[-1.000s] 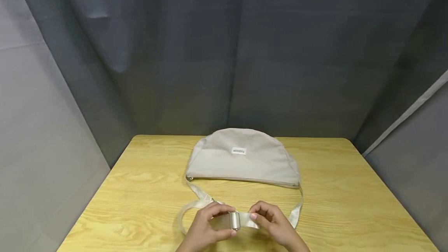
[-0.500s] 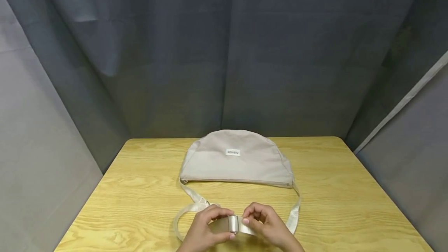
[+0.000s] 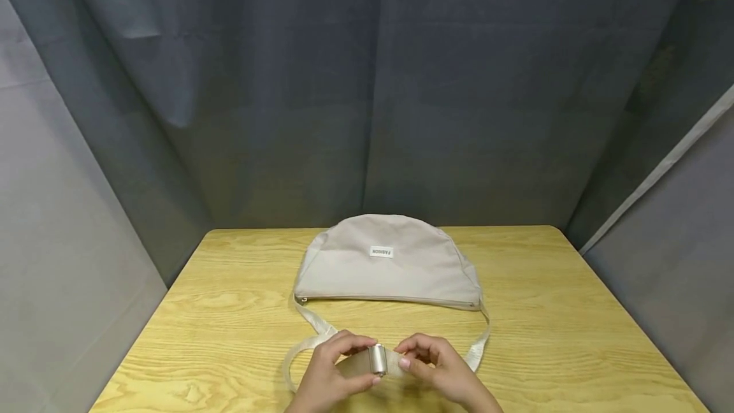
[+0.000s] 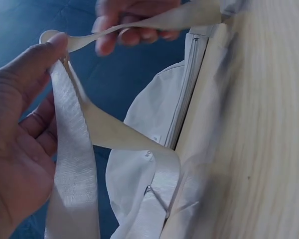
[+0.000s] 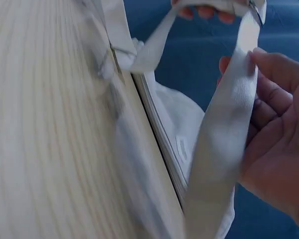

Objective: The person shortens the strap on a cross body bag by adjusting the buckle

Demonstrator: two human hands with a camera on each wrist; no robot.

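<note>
A light beige half-moon bag (image 3: 390, 276) lies on the table, its zipped edge towards me and a small white label on its front. From both ends of that edge runs a pale webbing strap (image 5: 224, 139). Near the front edge of the head view, my left hand (image 3: 338, 368) pinches the silver metal slider buckle (image 3: 378, 360) on the strap by its top and bottom edges. Just right of the buckle, my right hand (image 3: 432, 365) pinches the strap between thumb and fingers. In the left wrist view a metal ring (image 4: 158, 200) shows on the strap beside the bag.
The wood-grain table (image 3: 562, 324) extends on both sides of the bag. Dark curtains (image 3: 487, 94) hang behind it, and grey cloth panels (image 3: 69, 222) stand left and right. A strap loop (image 3: 290, 362) lies left of my left hand.
The head view has shifted slightly, so the bag and table sit a little further left. The buckle has tilted in my left hand, and my right hand has come closer to it.
</note>
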